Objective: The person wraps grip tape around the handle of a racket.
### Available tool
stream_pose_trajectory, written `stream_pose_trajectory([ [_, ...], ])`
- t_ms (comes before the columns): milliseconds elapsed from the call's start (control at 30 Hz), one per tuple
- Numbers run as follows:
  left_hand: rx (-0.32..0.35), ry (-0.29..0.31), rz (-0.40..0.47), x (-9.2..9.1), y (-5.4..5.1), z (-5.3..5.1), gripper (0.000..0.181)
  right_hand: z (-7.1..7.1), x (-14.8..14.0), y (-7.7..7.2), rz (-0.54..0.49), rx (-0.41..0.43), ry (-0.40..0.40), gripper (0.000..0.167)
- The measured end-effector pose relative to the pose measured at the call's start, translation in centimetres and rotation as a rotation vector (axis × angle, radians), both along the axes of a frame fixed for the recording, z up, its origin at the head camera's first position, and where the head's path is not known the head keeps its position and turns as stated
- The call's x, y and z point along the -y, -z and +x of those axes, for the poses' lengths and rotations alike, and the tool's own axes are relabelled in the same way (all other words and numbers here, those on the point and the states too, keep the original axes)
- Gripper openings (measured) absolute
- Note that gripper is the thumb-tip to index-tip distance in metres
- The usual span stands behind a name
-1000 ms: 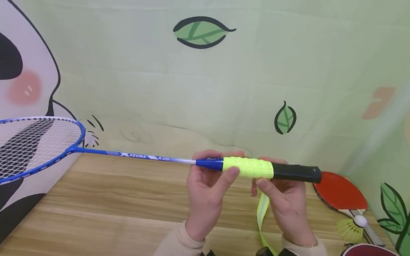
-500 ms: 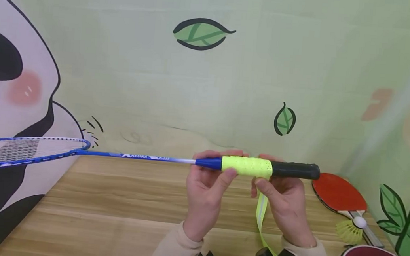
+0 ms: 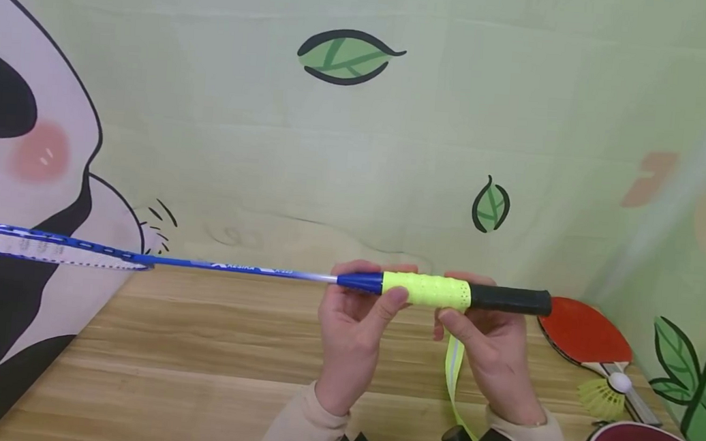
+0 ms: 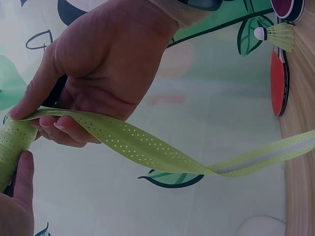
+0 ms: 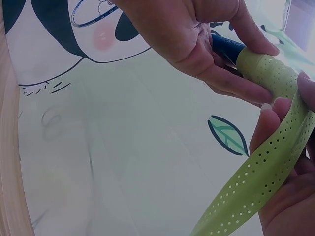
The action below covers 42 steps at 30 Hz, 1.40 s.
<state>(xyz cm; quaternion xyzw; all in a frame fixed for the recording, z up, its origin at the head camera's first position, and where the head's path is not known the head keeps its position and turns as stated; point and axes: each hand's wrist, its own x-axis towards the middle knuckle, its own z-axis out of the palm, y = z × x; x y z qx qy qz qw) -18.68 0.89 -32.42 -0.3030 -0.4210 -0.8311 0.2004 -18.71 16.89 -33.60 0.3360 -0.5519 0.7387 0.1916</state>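
Head view: from afar I'm holding the racket (image 3: 300,275) level above the table (image 3: 196,346), left hand (image 3: 351,336) gripping it around the blue cone (image 3: 355,282) and yellow wrap (image 3: 431,291), right hand (image 3: 497,353) pinching the loose tape (image 4: 133,140). For good winding, I'd probably be wanting steady tension and even overlaps while turning the racket. The yellow wrap is looking perforated, ridged; the handle end (image 3: 510,300) is showing black, uncovered.

Badminton racket (image 3: 251,269) in left hand (image 3: 353,340), right hand (image 3: 497,353) at yellow tape (image 3: 424,290) around its black handle (image 3: 510,300)
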Motion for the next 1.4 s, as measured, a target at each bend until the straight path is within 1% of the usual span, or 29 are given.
stream_pose_trajectory([
  [167, 0.014, -0.006, 0.008, -0.04, -0.12, -0.02, 0.025, 0.02, -0.09, -0.09, 0.005, -0.007, 0.01, 0.039],
  [333, 0.046, -0.003, 0.017, -0.08, -0.07, 0.01, 0.025, 0.03, 0.0, -0.16, 0.003, -0.012, 0.019, 0.036],
  [533, 0.082, -0.016, 0.035, -0.22, 0.14, -0.06, 0.025, 0.14, 0.22, -0.2, -0.023, -0.013, -0.018, 0.026],
  [667, 0.089, -0.019, 0.037, -0.25, 0.21, -0.09, 0.027, 0.18, 0.26, -0.2, -0.033, -0.015, -0.029, 0.025],
  [700, 0.081, -0.011, 0.04, -0.27, 0.22, -0.11, 0.027, 0.19, 0.25, -0.19, -0.035, -0.016, -0.027, 0.025],
  [767, 0.038, 0.023, 0.054, -0.32, 0.19, -0.18, 0.029, 0.21, 0.23, -0.16, -0.032, -0.013, -0.013, 0.026],
  [900, -0.055, 0.132, 0.09, -0.43, 0.11, -0.24, 0.039, 0.32, 0.14, -0.13, -0.011, 0.012, 0.033, 0.024],
  [933, -0.067, 0.149, 0.092, -0.42, 0.06, -0.23, 0.04, 0.35, 0.12, -0.15, 0.001, 0.02, 0.049, 0.023],
  [1000, -0.07, 0.16, 0.087, -0.37, -0.03, -0.18, 0.042, 0.38, 0.06, -0.17, 0.029, 0.04, 0.078, 0.022],
  [1033, -0.067, 0.159, 0.082, -0.35, -0.08, -0.15, 0.041, 0.4, 0.03, -0.18, 0.045, 0.051, 0.091, 0.022],
  [1167, -0.071, 0.114, 0.049, -0.2, -0.21, -0.1, 0.037, 0.45, -0.16, -0.22, 0.114, 0.086, 0.136, 0.023],
  [1267, -0.068, 0.088, 0.031, -0.12, -0.25, 0.0, 0.035, 0.43, -0.27, -0.19, 0.135, 0.085, 0.131, 0.023],
  [1400, -0.031, 0.065, 0.031, -0.07, -0.29, 0.16, 0.033, 0.4, -0.31, -0.11, 0.144, 0.084, 0.117, 0.024],
])
